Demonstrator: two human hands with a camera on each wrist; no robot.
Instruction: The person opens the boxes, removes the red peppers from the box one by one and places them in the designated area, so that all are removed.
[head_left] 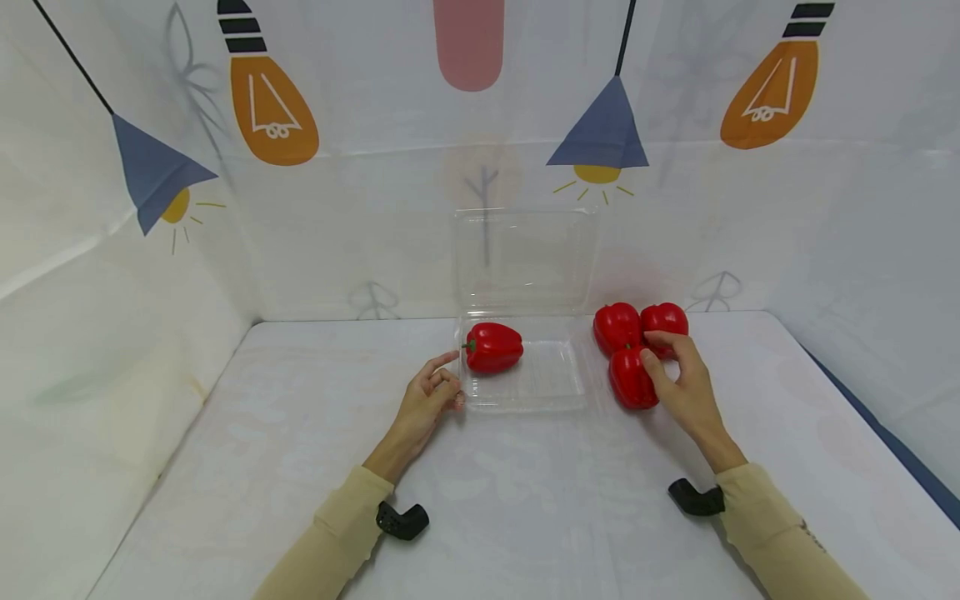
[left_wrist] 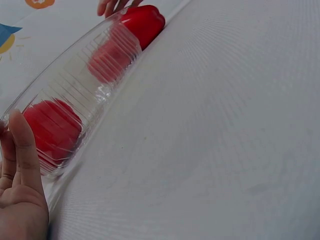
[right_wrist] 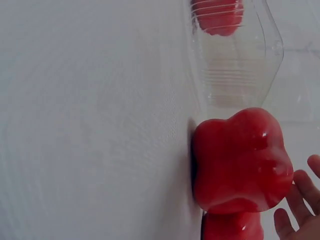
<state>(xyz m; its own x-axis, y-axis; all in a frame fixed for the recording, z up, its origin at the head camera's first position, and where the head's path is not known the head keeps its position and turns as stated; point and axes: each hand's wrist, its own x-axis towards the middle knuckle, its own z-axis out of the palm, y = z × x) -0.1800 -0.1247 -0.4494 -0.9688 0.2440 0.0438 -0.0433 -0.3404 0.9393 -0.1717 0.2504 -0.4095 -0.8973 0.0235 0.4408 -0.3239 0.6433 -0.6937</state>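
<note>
A clear plastic clamshell container (head_left: pixel 551 406) stands at the back middle with its lid (head_left: pixel 525 258) raised. One red bell pepper (head_left: pixel 493 347) lies in its left part, green stem toward the left. At the container's left rim, my left hand (head_left: pixel 427 400) pinches the edge between thumb and fingers. Right of the container sit three more peppers in a cluster: a front one (head_left: pixel 632 379), a back left one (head_left: pixel 617 327) and a back right one (head_left: pixel 666 317). Spread fingers of my right hand (head_left: pixel 686 387) reach over the front pepper, fingertips right at its side.
A white cloth covers the table (head_left: pixel 300 467). Behind it hangs a pale curtain (head_left: pixel 360 217) printed with lamps and bulbs. Each sleeve cuff carries a black wrist mount, one on the left (head_left: pixel 402 521) and one on the right (head_left: pixel 696 498).
</note>
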